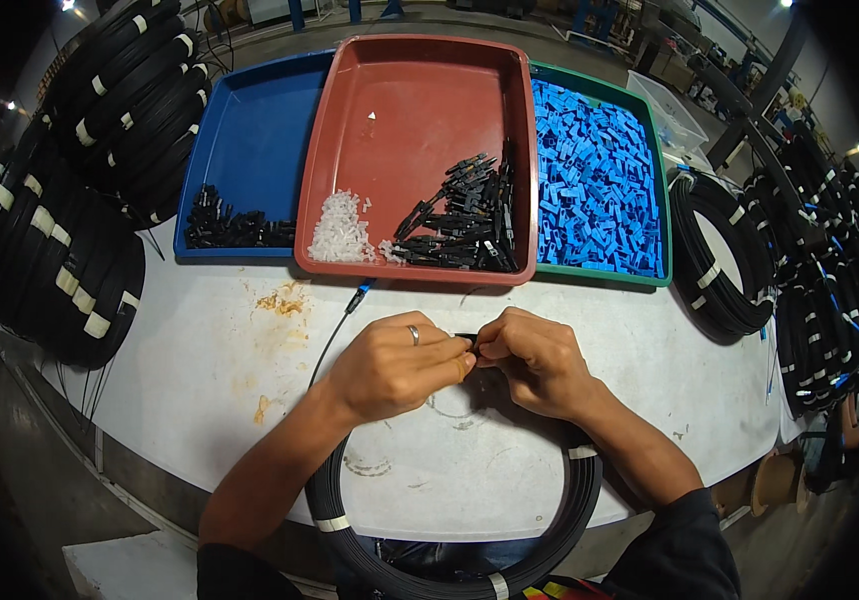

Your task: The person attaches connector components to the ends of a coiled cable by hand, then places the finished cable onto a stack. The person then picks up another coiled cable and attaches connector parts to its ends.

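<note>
My left hand [400, 368] and my right hand [535, 362] meet fingertip to fingertip over the far side of a black cable coil [327, 490]. Both are closed in a pinch on a short dark stretch of black cable [468, 340]. The fingers hide most of it, so I cannot tell whether it is a loose end or the bundle itself. White tape bands wrap the coil, whose near side hangs over the table's front edge. From behind my left hand a thin cable runs up to a blue connector [361, 292] just below the red tray.
A red tray [350, 110] holds white sleeves and black connector parts. Beside it stand a blue tray [250, 110] with black parts and a green tray [664, 230] of blue clips. Stacked cable coils [50, 270] rise at left; another coil [695, 250] lies at right.
</note>
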The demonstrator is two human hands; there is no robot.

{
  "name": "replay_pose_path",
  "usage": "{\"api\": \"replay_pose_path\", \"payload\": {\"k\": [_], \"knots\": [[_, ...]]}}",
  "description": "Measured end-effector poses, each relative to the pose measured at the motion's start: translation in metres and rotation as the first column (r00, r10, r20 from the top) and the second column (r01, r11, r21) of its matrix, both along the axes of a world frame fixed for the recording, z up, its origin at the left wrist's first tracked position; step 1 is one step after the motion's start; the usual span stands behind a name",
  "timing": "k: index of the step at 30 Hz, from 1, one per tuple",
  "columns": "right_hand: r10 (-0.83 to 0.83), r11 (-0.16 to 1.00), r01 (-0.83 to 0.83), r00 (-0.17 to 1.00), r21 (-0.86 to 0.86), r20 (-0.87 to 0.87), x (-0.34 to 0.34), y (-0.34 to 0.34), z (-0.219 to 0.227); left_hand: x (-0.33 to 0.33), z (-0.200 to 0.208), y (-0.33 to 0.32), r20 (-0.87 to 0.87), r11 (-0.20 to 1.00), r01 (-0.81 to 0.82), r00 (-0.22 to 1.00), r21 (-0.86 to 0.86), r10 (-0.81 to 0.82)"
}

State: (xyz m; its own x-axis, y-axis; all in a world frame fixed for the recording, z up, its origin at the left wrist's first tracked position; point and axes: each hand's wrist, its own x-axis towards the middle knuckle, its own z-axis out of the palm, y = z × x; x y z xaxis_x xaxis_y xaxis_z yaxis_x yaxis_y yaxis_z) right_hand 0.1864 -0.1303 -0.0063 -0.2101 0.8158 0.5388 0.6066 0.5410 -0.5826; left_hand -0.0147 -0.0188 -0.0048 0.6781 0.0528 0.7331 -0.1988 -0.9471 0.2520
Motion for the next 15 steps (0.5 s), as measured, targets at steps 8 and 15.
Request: {"api": "replay_pose_path", "payload": {"k": [8,15], "knots": [[-0.040,0.966,0.016,0.995,0.259,0.087,-0.0026,0.0005,-0.0014,-0.0025,-0.0002,-0.0034,0.009,0.952,-0.032,0.999,-0.305,0.036],[0.017,0.998,-0.013,0.998,0.063,-0.066,-0.0011,-0.0013,0.0002,0.0036,0.0039,-0.0047,0.107,0.995,-0.031,0.994,0.095,0.021]]}}
